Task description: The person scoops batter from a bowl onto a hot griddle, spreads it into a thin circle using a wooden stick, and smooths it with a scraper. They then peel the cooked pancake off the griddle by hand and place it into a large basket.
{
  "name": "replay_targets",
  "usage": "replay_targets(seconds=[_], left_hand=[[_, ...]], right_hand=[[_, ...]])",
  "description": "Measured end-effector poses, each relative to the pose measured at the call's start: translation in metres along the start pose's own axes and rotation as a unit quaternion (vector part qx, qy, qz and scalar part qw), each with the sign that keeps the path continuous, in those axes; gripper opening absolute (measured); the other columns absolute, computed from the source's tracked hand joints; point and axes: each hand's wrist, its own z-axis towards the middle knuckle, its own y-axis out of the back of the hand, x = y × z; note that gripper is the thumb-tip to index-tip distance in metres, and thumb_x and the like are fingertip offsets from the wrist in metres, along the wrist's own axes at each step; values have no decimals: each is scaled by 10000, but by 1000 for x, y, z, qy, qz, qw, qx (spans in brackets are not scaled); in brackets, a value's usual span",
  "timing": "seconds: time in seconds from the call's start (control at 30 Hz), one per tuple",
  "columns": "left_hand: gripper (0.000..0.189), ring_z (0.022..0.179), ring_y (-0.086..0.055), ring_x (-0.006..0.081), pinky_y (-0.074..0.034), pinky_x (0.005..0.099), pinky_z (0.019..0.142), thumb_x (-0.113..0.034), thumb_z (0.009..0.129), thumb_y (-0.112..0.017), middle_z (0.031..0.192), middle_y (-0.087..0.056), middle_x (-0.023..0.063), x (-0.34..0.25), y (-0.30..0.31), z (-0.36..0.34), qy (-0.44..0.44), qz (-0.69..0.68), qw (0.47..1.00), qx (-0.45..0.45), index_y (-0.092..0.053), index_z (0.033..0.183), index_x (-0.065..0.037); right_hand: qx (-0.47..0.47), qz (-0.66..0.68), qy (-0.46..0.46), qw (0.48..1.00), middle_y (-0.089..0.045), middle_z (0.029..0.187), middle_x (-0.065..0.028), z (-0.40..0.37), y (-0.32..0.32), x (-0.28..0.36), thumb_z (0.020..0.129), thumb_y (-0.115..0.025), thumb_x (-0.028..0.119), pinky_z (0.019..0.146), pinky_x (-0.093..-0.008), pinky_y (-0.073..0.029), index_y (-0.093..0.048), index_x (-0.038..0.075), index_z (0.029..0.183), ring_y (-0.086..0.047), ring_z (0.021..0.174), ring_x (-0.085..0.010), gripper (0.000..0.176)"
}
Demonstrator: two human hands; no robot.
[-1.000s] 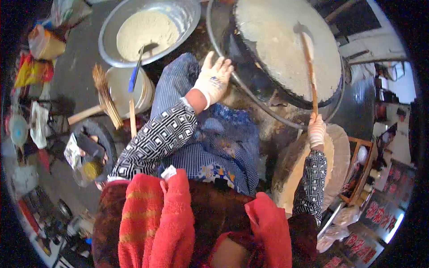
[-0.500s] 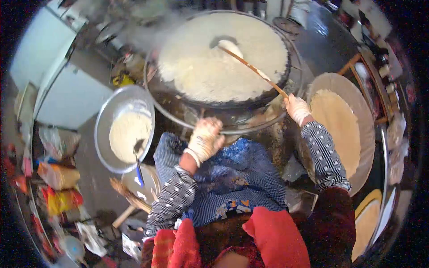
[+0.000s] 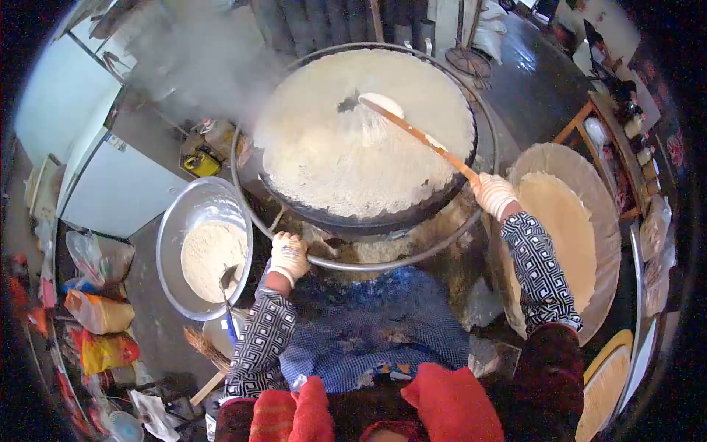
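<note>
A large round griddle [image 3: 324,219] carries a wide sheet of pale batter [image 3: 346,158], with a dark bare patch near its middle. My gloved right hand [image 3: 494,194] is closed round the handle of a wooden batter spreader [image 3: 421,136]. The spreader's batter-coated end rests on the sheet beside the bare patch. At the near left of the griddle, my gloved left hand [image 3: 290,255] has its fingers curled over the metal ring [image 3: 368,266] that surrounds it. The part of the ring under this hand is hidden.
Left of the griddle stands a metal bowl [image 3: 171,239] of pale batter or flour, with a blue-handled ladle [image 3: 230,295] in it. To the right is a big lined tub [image 3: 605,243] of beige batter. Steam rises at the upper left. Bags [image 3: 103,313] lie far left.
My left hand has moved left and down from above my lap onto the metal ring. The spreader has shifted slightly over the batter, and the dark patch has changed shape. The view has tilted up.
</note>
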Motion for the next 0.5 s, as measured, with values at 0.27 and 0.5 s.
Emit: replay_targets(seconds=[0.27,0.5], left_hand=[[212,995,-557,248,-348,393,949,-327,640,-653,899,-645,60,41,-2,20,-23,56,998,27,-716,788,-190],[190,970,-569,221,-346,387,938,-318,664,-637,880,-649,38,28,0,15,-22,82,994,65,-712,788,-194]], right_hand=[[209,637,-7,742,-506,614,2,-90,53,74,930,-543,358,372,-225,-343,-428,73,1330,-422,427,-67,504],[77,759,-68,643,-387,513,52,-99,11,36,941,-537,330,341,-215,-268,-390,163,1411,-320,369,-54,520]])
